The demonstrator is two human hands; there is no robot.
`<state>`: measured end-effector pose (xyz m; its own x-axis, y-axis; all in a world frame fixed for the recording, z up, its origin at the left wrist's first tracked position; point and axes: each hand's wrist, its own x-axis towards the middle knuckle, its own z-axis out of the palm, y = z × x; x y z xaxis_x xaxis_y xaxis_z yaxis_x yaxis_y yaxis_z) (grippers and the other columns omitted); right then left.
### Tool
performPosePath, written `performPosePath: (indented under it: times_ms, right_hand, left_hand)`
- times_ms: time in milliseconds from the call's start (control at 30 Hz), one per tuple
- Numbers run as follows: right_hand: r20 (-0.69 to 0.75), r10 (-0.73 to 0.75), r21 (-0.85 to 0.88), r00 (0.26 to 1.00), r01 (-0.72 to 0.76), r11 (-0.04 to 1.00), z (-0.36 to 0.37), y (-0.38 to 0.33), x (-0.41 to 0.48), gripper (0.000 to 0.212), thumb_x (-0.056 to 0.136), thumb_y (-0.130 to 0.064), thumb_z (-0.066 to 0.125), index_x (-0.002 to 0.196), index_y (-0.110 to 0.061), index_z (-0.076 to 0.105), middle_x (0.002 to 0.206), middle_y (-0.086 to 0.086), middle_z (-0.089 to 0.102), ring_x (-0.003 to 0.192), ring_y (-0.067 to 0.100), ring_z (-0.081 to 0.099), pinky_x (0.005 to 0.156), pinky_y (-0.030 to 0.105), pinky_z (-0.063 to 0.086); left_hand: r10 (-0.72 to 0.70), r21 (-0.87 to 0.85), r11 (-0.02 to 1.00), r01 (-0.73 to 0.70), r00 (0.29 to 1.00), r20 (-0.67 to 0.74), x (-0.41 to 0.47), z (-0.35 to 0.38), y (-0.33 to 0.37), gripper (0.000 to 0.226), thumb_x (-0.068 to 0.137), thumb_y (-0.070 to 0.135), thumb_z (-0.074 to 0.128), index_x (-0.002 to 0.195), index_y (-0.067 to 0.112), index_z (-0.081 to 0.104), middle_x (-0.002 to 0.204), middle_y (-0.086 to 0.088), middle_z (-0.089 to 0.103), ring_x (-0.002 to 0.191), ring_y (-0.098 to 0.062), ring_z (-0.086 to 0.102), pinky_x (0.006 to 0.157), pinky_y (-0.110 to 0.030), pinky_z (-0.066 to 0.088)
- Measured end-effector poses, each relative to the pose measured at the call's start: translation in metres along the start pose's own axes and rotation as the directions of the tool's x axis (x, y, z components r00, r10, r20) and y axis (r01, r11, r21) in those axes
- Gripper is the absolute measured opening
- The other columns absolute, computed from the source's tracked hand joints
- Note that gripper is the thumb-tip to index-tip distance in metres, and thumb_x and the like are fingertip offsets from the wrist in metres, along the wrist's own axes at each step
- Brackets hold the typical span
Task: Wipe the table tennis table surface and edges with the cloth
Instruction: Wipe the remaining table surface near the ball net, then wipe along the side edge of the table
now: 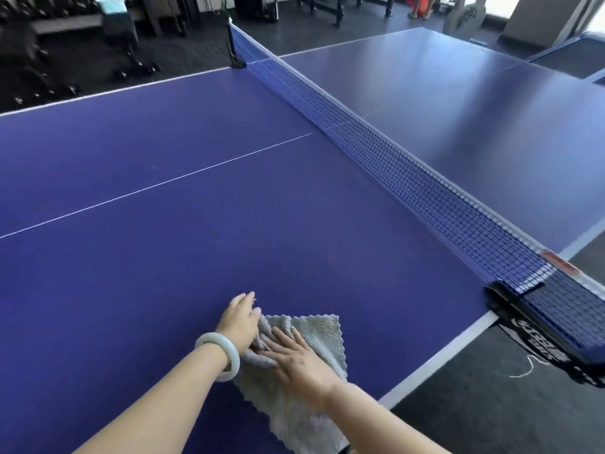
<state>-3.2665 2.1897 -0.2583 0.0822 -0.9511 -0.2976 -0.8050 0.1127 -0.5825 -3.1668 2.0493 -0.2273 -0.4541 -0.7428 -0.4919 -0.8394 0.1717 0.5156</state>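
Note:
A pale grey fluffy cloth (322, 335) lies on the blue table tennis table (196, 224), close to its near right white edge. My right hand (296, 358) lies flat on the cloth with straight, spread fingers. My left hand (239, 317), with a pale bangle on its wrist, sits at the cloth's left edge, where the fabric is bunched. Its fingers curl at that bunched edge, and the grip itself is partly hidden.
A blue net (409, 165) crosses the table from the far left post to the black clamp (540, 322) at the near right edge. Beyond the net lies the table's other half (474, 109). Dark floor and gym equipment (124, 27) surround the table.

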Motion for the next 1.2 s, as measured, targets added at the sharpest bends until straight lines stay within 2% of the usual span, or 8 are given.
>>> performPosePath:
  times_ms: [133, 367, 500, 667, 800, 933, 1033, 1200]
  right_hand:
    - [0.165, 0.227, 0.532, 0.96, -0.28, 0.799, -0.045, -0.026, -0.017, 0.028, 0.105, -0.023, 0.045, 0.083, -0.014, 0.06, 0.086, -0.001, 0.06, 0.084, 0.013, 0.052, 0.079, 0.032, 0.039]
    - [0.027, 0.369, 0.924, 0.929, -0.163, 0.345, -0.092, -0.046, -0.095, 0.024, 0.096, -0.029, 0.061, 0.102, -0.007, 0.069, 0.089, 0.021, 0.069, 0.088, 0.027, 0.059, 0.089, 0.04, 0.044]
    - [-0.225, 0.248, 0.865, 0.942, 0.076, 0.496, -0.112, -0.055, -0.163, 0.023, 0.1, -0.032, 0.056, 0.107, -0.042, 0.075, 0.117, -0.016, 0.071, 0.112, 0.003, 0.063, 0.098, 0.024, 0.044]
    - [-0.207, -0.1, 0.119, 0.973, 0.127, 0.985, -0.07, -0.049, -0.242, 0.051, 0.111, -0.024, 0.028, 0.147, -0.057, 0.016, 0.163, -0.026, -0.004, 0.149, -0.005, -0.013, 0.124, 0.035, -0.001]
    - [-0.208, -0.052, 0.683, 0.977, 0.183, 0.707, -0.045, -0.05, -0.298, 0.04, 0.107, -0.017, 0.044, 0.129, -0.051, 0.045, 0.152, -0.016, 0.036, 0.127, -0.028, 0.031, 0.107, 0.006, 0.028]
    - [-0.077, 0.169, 0.972, 0.983, 0.036, 0.232, -0.037, -0.048, -0.327, 0.052, 0.087, -0.057, 0.056, 0.128, -0.028, 0.067, 0.136, -0.006, 0.063, 0.132, 0.018, 0.054, 0.115, 0.049, 0.035]
    - [0.038, 0.178, 0.927, 0.983, -0.101, 0.361, -0.034, -0.056, -0.336, 0.05, 0.093, -0.057, 0.051, 0.131, -0.028, 0.065, 0.135, -0.011, 0.063, 0.133, 0.012, 0.05, 0.119, 0.049, 0.024]
    - [0.036, 0.121, 0.84, 0.992, -0.096, 0.533, -0.023, -0.088, -0.342, 0.048, 0.082, -0.042, 0.074, 0.111, -0.004, 0.074, 0.11, 0.007, 0.076, 0.105, 0.021, 0.071, 0.102, 0.036, 0.05]
  left_hand:
    - [-0.162, -0.11, 0.982, 0.151, 0.981, -0.106, -0.039, -0.029, -0.025, 0.043, 0.106, 0.029, 0.038, 0.147, 0.016, 0.039, 0.15, -0.003, 0.043, 0.13, -0.025, 0.047, 0.096, -0.033, 0.038]
    - [-0.254, -0.686, 0.693, 0.221, 0.966, 0.055, -0.122, -0.019, 0.008, 0.027, 0.107, 0.031, 0.037, 0.105, 0.006, 0.047, 0.084, -0.008, 0.055, 0.068, -0.022, 0.049, 0.064, -0.033, 0.043]
    - [-0.172, -0.865, 0.44, 0.241, 0.968, 0.183, -0.193, 0.019, 0.061, 0.047, 0.103, 0.046, 0.041, 0.113, 0.002, 0.056, 0.1, -0.017, 0.063, 0.089, -0.031, 0.06, 0.078, -0.046, 0.052]
    - [0.217, -0.941, -0.144, 0.306, 0.938, 0.272, -0.271, 0.067, 0.12, 0.051, 0.101, 0.041, 0.043, 0.138, 0.008, 0.054, 0.137, -0.014, 0.058, 0.126, -0.033, 0.055, 0.109, -0.051, 0.038]
    - [0.064, -0.98, 0.038, 0.194, 0.979, 0.196, -0.325, 0.111, 0.124, 0.045, 0.092, 0.021, 0.065, 0.129, -0.004, 0.06, 0.118, -0.02, 0.068, 0.107, -0.031, 0.068, 0.096, -0.042, 0.052]
    - [-0.011, -0.981, 0.112, 0.159, 0.987, 0.159, -0.367, 0.123, 0.111, 0.035, 0.092, 0.016, 0.066, 0.121, -0.003, 0.064, 0.115, -0.02, 0.07, 0.104, -0.03, 0.07, 0.08, -0.037, 0.058]
    - [-0.005, -0.973, 0.166, 0.161, 0.987, 0.162, -0.392, 0.117, 0.098, 0.033, 0.085, 0.021, 0.071, 0.112, 0.001, 0.07, 0.112, -0.018, 0.071, 0.101, -0.029, 0.071, 0.084, -0.038, 0.057]
    - [0.008, -0.945, 0.293, 0.144, 0.988, 0.153, -0.431, 0.105, 0.064, 0.059, 0.082, 0.037, 0.077, 0.123, -0.003, 0.065, 0.13, -0.025, 0.06, 0.124, -0.035, 0.058, 0.109, -0.043, 0.044]
